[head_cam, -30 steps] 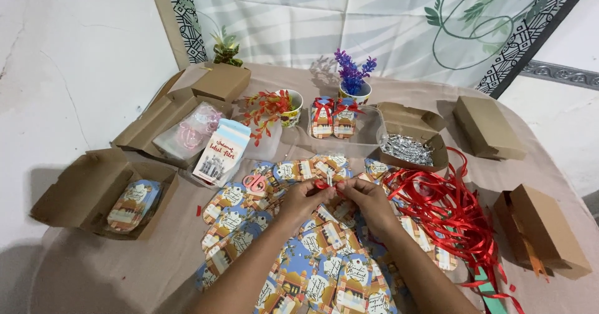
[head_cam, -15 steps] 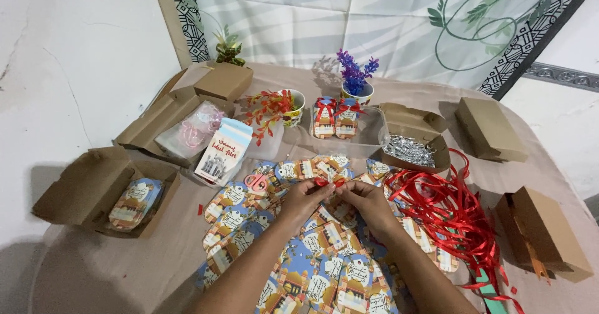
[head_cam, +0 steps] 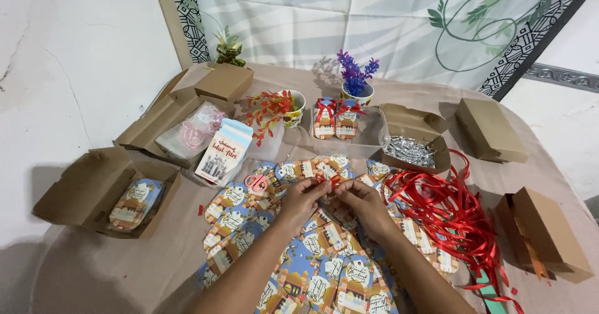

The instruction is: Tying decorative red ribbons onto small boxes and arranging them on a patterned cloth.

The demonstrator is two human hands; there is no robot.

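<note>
at the far left of the frame an open brown cardboard box (head_cam: 93, 189) holds a stack of printed flat gift boxes. above it, toward the upper left, a larger open carton (head_cam: 187, 102) carries a clear bag of pink bits (head_cam: 196, 130), and a white printed packet (head_cam: 224, 152) leans against its front. a small pair of pink scissors (head_cam: 256, 182) lies on the spread of flat printed gift boxes (head_cam: 299, 258) that covers the lower middle of the table (head_cam: 93, 270).

at the centre, the left hand (head_cam: 304, 197) and the right hand (head_cam: 362, 203) meet fingertip to fingertip, both pinched on a short piece of red ribbon (head_cam: 329, 180) just above the spread. this looks like the tying step: a bow or knot being formed. pulling it snug calls for a steady pinch on both ends, since the strip is narrow and slippery-looking.

behind the hands, two finished little boxes with red bows (head_cam: 336, 117) stand in a clear tray, flanked by a cup of red-orange sprigs (head_cam: 274, 108) and a pot of purple flowers (head_cam: 355, 80). right of centre, an open box of silver pieces (head_cam: 412, 149) sits close by. the loose tangle of red ribbon (head_cam: 449, 214) sprawls just beside the right wrist and could snag it. closed brown boxes (head_cam: 490, 130) sit at the right edge.
</note>
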